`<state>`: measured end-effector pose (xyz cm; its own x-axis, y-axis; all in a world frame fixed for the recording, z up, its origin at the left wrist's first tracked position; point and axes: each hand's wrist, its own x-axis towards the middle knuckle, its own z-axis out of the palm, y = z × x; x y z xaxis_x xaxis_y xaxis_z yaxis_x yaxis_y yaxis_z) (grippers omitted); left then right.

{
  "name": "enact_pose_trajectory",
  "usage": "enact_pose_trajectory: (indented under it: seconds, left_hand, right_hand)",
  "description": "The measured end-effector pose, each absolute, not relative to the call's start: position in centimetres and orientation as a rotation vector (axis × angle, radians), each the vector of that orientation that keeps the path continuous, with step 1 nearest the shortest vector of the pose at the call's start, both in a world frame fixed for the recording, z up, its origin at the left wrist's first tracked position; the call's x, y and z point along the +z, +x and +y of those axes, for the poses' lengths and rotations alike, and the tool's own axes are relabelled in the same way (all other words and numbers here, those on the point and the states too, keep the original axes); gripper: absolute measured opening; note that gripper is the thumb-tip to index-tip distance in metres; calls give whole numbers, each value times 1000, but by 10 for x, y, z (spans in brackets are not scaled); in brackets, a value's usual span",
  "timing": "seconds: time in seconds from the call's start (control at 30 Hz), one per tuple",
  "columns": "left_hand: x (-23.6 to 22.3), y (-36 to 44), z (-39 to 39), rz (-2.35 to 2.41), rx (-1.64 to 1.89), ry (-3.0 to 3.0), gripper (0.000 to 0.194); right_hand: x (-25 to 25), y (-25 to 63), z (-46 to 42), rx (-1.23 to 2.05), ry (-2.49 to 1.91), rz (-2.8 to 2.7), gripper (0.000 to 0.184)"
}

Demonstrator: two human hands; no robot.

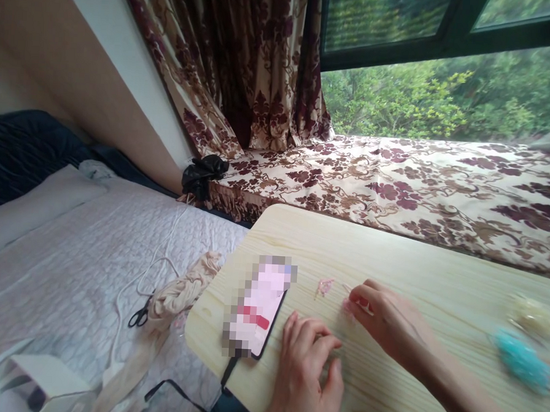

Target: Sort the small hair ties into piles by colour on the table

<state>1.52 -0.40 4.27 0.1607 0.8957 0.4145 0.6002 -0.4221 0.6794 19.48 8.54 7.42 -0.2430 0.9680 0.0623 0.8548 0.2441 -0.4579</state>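
My left hand (310,368) lies on the light wood table (347,240), its fingers apart and holding nothing. Just left of it is a phone (263,310) with a lit, blurred screen and a strap at its lower end. My right hand (380,313) is closed in a pinch on a small pink piece (346,305), partly hidden by the fingers; its exact kind is too small to make out. Between the phone and my right hand sits another small pink piece (325,287) with a thin yellowish end.
A turquoise bundle (522,360) and a cream bundle (534,315), both blurred, rest at the table's right. On the bed (94,221) to the left are black-handled scissors (140,314), beige cloth (182,290), a white cable (123,296) and an open white box (47,375). A floral-covered window ledge (396,188) runs behind.
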Motion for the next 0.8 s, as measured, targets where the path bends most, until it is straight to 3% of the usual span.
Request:
enact_pose_trajectory:
  seconds: [0.53,0.8]
  left_hand:
    - [42,14,-6,1429,1107,2104,34]
    - [45,15,-7,1443,1092,2110,33]
  right_hand:
    - [88,224,80,685,-1658,-1970,29]
    - [82,247,72,527,-1800,-1948,26]
